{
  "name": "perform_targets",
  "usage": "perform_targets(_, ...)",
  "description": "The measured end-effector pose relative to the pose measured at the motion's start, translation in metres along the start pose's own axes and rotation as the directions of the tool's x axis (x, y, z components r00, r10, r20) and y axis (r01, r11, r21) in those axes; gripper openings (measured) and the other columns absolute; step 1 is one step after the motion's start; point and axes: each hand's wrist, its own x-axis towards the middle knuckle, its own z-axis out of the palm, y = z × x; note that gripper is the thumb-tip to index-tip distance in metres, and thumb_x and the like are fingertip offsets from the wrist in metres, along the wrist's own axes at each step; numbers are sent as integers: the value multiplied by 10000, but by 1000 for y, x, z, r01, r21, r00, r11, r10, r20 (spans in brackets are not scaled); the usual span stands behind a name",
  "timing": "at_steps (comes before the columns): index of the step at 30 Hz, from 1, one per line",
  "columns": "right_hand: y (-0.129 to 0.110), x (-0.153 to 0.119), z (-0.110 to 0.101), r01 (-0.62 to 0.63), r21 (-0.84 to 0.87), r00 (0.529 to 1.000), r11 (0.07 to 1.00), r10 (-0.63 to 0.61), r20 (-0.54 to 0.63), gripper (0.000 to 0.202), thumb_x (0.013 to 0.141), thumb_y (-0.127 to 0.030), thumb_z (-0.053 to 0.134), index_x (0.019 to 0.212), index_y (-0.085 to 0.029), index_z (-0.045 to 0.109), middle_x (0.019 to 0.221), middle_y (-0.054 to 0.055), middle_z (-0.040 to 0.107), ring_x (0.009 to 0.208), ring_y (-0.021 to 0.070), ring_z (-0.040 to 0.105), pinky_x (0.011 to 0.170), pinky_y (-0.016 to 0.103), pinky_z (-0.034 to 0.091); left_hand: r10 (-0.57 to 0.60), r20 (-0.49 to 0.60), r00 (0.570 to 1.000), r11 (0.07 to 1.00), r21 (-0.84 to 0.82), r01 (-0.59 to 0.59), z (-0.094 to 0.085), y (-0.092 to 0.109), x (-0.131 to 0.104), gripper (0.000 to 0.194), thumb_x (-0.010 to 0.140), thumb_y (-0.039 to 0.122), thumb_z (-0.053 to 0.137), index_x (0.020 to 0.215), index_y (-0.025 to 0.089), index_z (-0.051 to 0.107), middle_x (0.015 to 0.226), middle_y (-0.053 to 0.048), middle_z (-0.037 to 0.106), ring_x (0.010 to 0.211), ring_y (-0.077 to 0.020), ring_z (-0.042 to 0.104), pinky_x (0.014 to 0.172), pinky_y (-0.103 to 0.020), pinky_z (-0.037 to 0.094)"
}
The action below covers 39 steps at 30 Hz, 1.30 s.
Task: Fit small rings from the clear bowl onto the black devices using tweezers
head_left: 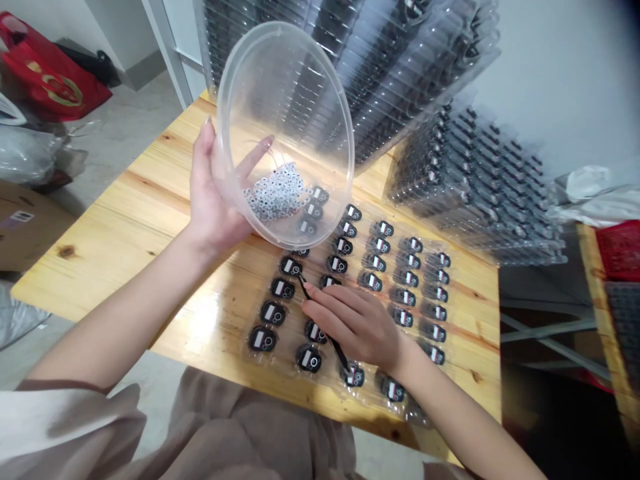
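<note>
My left hand (215, 193) grips a round clear plastic tub (345, 160) from its left side, tilted with its mouth toward me. A heap of small whitish ring-like parts (280, 190) lies inside it. In my right hand (357, 320) is a pair of black tweezers (343, 357), pinched between thumb and fingers. Their tip touches or hovers just over one small black device (291, 266); I cannot tell which. That device sits among rows of similar black pieces in a clear plastic tray (295, 393) on the table. The tub and my right hand hide some of them.
Tall stacks of clear trays with dark pieces (360, 80) stand at the table's back, and a lower stack (475, 180) at back right. The wooden table (115, 267) has a near edge by my lap. A red bag (50, 73) and a cardboard box (30, 227) are left.
</note>
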Motion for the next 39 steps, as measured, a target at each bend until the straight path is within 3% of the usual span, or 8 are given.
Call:
perform_targets(9,4,-11,-4,-114,81,993,990,112,28,137,856,-83,534,967,-112,609,890,101,735,809,171,684,683,281,579,-15,28,999,999,-28,16,-1,1,2,824,746,781,310,1428,318,315,1219,-123,618,1195,-488,490,963,-741,320)
perform_targets(15,3,-11,5,-99,88,995,991,97,23,129,857,-71,522,955,-99,602,890,104,736,790,171,688,670,280,581,-6,29,1000,1000,-19,7,0,1,2,822,765,781,222,1426,305,327,1258,-138,583,1192,-500,489,922,-770,327)
perform_targets(20,3,-10,4,-110,122,994,986,110,10,122,852,-69,537,960,-97,586,870,104,735,780,176,690,658,281,583,-2,32,999,1000,-20,3,1,1,0,803,778,763,255,1424,293,336,1283,-149,566,1192,-507,484,915,-779,330)
perform_targets(30,5,-11,6,-110,116,994,987,109,16,165,827,-47,539,975,-111,580,867,103,733,787,178,694,645,287,588,28,31,999,998,47,-29,-2,0,0,819,792,766,112,1416,292,351,1193,-142,607,1197,-503,480,882,-786,338)
perform_targets(35,5,-11,-14,-117,101,990,988,123,-64,135,800,-50,598,921,-108,610,859,111,734,759,177,695,658,279,588,27,7,1000,999,30,-27,1,0,-1,815,788,766,175,1423,281,338,1165,-135,627,1214,-495,468,908,-760,348)
perform_targets(37,3,-12,-31,-168,133,977,977,183,-108,155,792,-65,621,933,-130,612,886,111,733,787,177,700,678,275,593,19,23,1000,1000,24,-20,0,-1,-2,817,784,770,191,1419,281,346,1165,-139,633,1212,-499,468,896,-757,361)
perform_targets(39,2,-9,-49,-283,170,952,944,297,-68,146,820,-120,613,944,-195,597,931,95,730,802,177,705,657,281,598,13,65,998,1000,6,-13,0,-2,-2,812,769,775,256,1396,277,388,1170,-142,639,1213,-506,464,893,-750,380)
